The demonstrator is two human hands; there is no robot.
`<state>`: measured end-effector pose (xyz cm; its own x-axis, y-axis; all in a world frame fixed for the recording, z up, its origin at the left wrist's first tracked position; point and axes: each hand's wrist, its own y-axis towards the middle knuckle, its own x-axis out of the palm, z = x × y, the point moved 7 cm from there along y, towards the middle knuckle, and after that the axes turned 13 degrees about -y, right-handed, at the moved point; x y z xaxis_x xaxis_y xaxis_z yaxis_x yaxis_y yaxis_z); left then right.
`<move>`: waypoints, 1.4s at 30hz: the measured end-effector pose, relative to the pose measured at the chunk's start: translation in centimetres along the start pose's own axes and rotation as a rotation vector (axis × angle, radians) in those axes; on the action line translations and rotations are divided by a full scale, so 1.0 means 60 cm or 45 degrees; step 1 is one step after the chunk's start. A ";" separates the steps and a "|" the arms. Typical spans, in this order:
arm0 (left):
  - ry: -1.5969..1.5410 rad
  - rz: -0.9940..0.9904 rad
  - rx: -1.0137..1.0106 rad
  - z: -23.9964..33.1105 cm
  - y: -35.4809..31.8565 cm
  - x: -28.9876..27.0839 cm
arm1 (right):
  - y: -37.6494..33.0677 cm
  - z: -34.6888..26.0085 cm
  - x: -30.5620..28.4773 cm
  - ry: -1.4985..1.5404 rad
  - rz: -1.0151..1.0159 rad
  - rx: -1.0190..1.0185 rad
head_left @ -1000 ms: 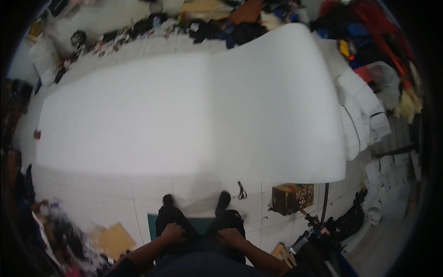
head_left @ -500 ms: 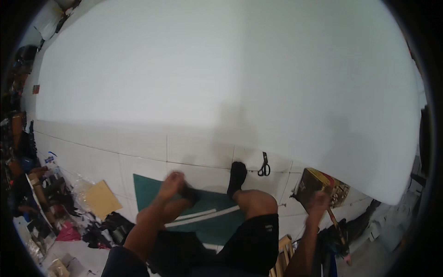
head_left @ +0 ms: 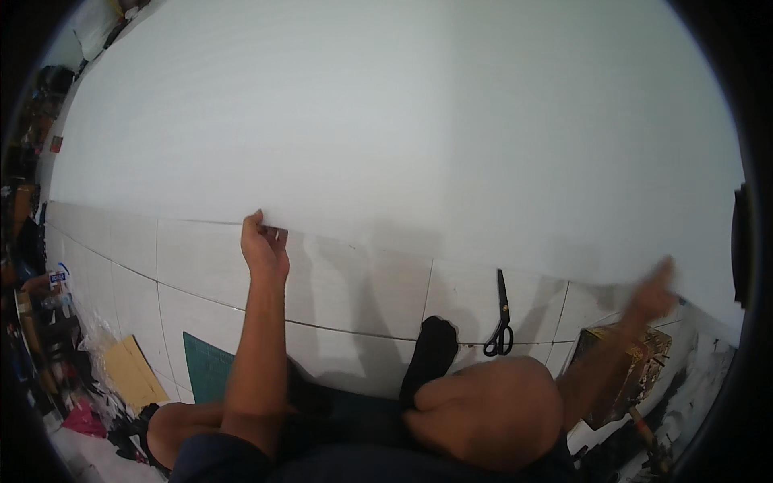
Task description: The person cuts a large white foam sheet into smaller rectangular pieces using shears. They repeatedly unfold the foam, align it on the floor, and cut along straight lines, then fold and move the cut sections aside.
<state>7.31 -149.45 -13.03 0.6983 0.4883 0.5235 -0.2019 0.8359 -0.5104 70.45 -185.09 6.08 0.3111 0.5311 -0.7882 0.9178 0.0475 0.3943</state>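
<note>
A very large white sheet (head_left: 346,113) spreads across the floor ahead of me. My left hand (head_left: 266,249) pinches its near edge, thumb on top and the other fingers curled below. Over at the right, my right hand (head_left: 654,296) is at the same edge, somewhat blurred, its thumb lying over the sheet and its other fingers mostly hidden. Black-handled scissors (head_left: 502,318) lie on the tiles between my hands, blades pointing to the sheet's edge.
A green cutting mat (head_left: 205,366) shows beside my left leg. Farther left are a tan board (head_left: 133,374) and clutter along the wall. A dark patterned box (head_left: 608,370) stands under my right forearm. My black-socked foot (head_left: 435,346) rests on the tiled floor (head_left: 201,298).
Both hands have moved forward to the sheet's edge, the right one also outward. My body has leaned forward, covering much of the mat. The scissors still lie on the floor.
</note>
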 end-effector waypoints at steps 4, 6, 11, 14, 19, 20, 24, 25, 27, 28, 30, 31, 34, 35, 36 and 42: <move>-0.031 -0.046 -0.061 0.008 0.045 0.013 | -0.087 0.006 0.202 -0.180 -0.046 -0.078; 0.086 -0.112 -0.120 -0.016 0.049 0.033 | -0.069 0.082 0.259 -0.390 -0.342 -0.103; 0.411 -0.007 -0.193 -0.023 0.095 -0.031 | 0.004 0.117 0.321 0.440 -0.500 0.315; 0.523 -0.077 -0.225 -0.046 0.094 -0.024 | 0.069 0.151 0.337 0.944 -0.540 0.600; 0.616 -0.037 -0.161 -0.036 0.071 -0.020 | -0.019 0.101 0.394 1.723 -0.556 1.032; 0.616 -0.013 -0.142 -0.026 0.069 -0.036 | -0.096 0.039 0.385 1.676 -0.722 0.997; 0.686 -0.013 -0.106 -0.045 0.070 -0.026 | -0.338 -0.016 0.402 0.457 -1.292 0.647; 0.663 0.003 -0.082 -0.047 0.072 -0.024 | -0.383 -0.050 0.403 0.668 -1.476 0.580; 0.600 0.015 -0.043 -0.058 0.072 -0.015 | -0.470 -0.078 0.421 0.753 -1.832 0.621; 0.559 0.039 -0.016 -0.057 0.065 -0.021 | -0.513 -0.125 0.406 1.046 -1.966 0.676; 0.375 0.111 0.089 -0.053 0.055 -0.029 | -0.529 -0.191 0.383 1.238 -1.828 0.369; 0.240 0.176 0.165 -0.051 0.049 -0.045 | -0.526 -0.218 0.376 1.266 -1.721 0.224; 0.251 0.355 0.091 -0.062 0.062 -0.089 | -0.533 -0.258 0.400 0.811 -1.416 -0.381; 0.325 0.414 0.014 -0.066 0.069 -0.103 | -0.542 -0.267 0.416 0.570 -1.297 -0.598; 0.361 0.382 -0.051 -0.075 0.071 -0.094 | -0.546 -0.279 0.432 0.394 -1.251 -0.781; 0.358 0.572 -0.103 -0.087 0.099 -0.055 | -0.576 -0.344 0.441 0.066 -1.055 -1.180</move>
<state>7.38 -147.41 -21.34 0.7143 0.6985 0.0441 -0.4773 0.5322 -0.6992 41.89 -155.23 -18.61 -0.3079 0.0882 -0.9473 0.3065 0.9518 -0.0110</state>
